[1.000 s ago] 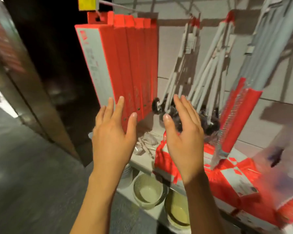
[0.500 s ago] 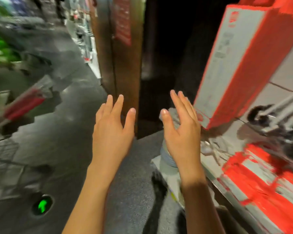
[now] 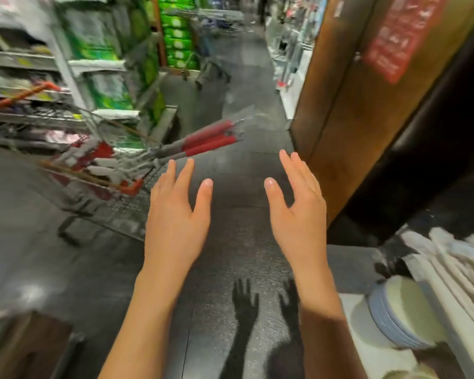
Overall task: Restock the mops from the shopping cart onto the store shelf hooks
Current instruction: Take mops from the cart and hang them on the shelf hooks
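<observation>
While both the left hand (image 3: 175, 222) and the right hand (image 3: 298, 214) are raised with straight fingers and hold nothing, the mops (image 3: 175, 149) lie in the shopping cart (image 3: 112, 203) at ten o'clock.

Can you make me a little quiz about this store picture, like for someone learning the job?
1. True or false: the left hand is gripping a mop.
2. What color are the grips on the mop handles sticking out of the shopping cart? A) blue B) red C) yellow
3. Fill in the word: the cart stands to the ____ of both hands.

Key
1. False. The left hand and the right hand are both open and hold nothing.
2. B, red.
3. Left.
</observation>
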Demonstrator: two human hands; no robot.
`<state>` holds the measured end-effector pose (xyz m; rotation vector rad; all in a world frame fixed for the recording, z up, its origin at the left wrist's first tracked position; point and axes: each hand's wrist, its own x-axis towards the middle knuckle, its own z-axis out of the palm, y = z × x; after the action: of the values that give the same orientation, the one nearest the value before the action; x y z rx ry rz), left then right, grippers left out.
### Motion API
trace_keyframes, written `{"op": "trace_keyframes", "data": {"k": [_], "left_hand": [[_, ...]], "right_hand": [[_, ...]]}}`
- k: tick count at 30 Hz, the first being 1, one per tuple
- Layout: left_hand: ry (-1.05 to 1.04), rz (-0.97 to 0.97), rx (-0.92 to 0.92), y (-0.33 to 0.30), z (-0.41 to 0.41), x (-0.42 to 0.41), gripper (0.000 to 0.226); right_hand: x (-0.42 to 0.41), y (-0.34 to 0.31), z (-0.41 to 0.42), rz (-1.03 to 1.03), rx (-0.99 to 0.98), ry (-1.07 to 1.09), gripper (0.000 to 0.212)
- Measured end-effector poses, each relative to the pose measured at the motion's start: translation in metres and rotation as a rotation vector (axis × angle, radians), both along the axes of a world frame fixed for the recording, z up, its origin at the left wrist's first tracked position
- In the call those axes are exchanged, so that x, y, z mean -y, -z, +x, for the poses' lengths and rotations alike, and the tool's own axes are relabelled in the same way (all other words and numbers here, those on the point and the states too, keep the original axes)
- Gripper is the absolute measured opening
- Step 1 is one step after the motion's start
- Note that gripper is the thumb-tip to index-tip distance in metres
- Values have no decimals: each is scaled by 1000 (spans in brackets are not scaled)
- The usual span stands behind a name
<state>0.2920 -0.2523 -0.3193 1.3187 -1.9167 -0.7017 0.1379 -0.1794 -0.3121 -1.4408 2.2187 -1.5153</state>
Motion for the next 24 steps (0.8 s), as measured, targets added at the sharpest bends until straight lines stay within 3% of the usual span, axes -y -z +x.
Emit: {"op": "trace_keyframes", "data": {"k": [9,24], "left_hand": [[-188,31,2,19,19,73,58],[-477,70,-14,34,-24,239,57]], "right_hand": [[105,18,11,57,23,-236,51],[319,20,-30,80,62,-612,50]]}}
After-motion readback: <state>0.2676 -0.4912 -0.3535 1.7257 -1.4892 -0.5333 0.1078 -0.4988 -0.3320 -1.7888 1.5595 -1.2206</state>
